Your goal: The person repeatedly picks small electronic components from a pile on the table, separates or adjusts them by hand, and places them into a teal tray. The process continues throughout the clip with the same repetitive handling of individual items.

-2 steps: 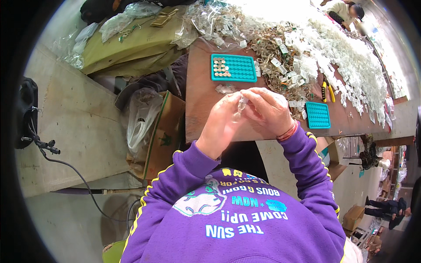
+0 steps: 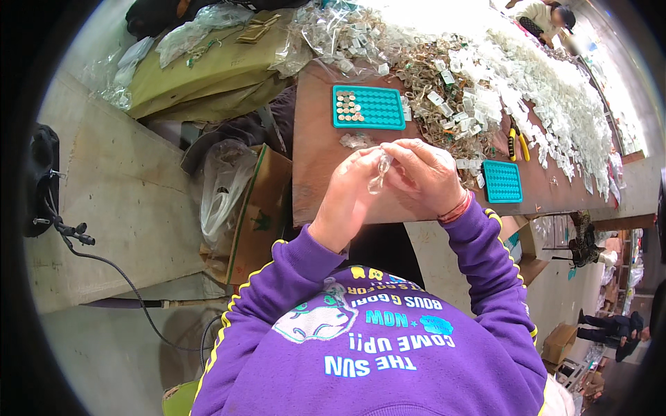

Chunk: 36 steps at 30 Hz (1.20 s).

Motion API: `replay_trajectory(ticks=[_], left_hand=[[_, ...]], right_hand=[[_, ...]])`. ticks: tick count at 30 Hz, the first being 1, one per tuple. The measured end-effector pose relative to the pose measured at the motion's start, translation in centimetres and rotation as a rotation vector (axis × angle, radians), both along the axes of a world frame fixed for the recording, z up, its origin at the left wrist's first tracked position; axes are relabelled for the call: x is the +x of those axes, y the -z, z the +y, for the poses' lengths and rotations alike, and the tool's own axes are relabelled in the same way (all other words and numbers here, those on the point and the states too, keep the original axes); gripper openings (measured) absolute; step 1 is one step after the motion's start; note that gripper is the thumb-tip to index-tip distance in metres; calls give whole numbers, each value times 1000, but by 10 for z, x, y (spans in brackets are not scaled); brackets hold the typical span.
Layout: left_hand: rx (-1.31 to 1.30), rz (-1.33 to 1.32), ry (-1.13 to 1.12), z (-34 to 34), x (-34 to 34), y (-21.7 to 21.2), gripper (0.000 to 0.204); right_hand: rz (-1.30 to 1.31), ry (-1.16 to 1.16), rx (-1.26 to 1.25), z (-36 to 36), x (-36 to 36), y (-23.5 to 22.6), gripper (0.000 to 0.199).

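Over the front edge of the brown table, my left hand (image 2: 345,197) and my right hand (image 2: 429,175) meet at the fingertips. Between them hangs a small clear, shiny loop-like piece (image 2: 377,182), and its exact kind I cannot make out. Both hands look closed around its upper end, though the fingers partly hide the grip. Just beyond my left fingertips lies a small crumpled clear plastic scrap (image 2: 356,141). Farther back sits a teal compartment tray (image 2: 381,125), with several small round metallic discs (image 2: 345,104) in its left part.
A second teal tray (image 2: 503,183) lies right of my right hand, near yellow-and-black pliers (image 2: 514,142). A large heap of clear plastic pieces (image 2: 555,125) covers the back and right, with tangled brownish strands (image 2: 423,76) beside it. A cardboard box (image 2: 258,222) stands left of the table.
The clear piece shows more plainly below my fingertips, its looped end hanging slightly lower. Both hands stay almost in place.
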<state>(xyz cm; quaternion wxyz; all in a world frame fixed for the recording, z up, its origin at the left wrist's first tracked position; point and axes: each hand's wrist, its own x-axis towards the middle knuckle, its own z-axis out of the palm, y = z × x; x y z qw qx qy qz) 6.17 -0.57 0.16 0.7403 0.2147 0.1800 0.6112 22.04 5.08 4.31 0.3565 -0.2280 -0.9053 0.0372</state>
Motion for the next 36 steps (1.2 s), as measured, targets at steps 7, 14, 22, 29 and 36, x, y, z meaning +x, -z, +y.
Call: replay_trajectory(ticks=[7,14,22,29,36], left_hand=[[-40,255,-16,3,-1,-5,23],[-101,459,-93,2,6,-6,14],[-103,138,26,-3,6,4,20],[-158,-162,26,-8,-4,29,20],[71,-115,-187,22,-16,51,22]], right_hand=[[-6,27,-67,-6,6,0,30],[120,49,-265,-16,4,-3,28],[185,148,-183,-28,4,14,31],[325,222,-242,-41,-8,42,34],[1263,-405,-1858,0,27,25,72]])
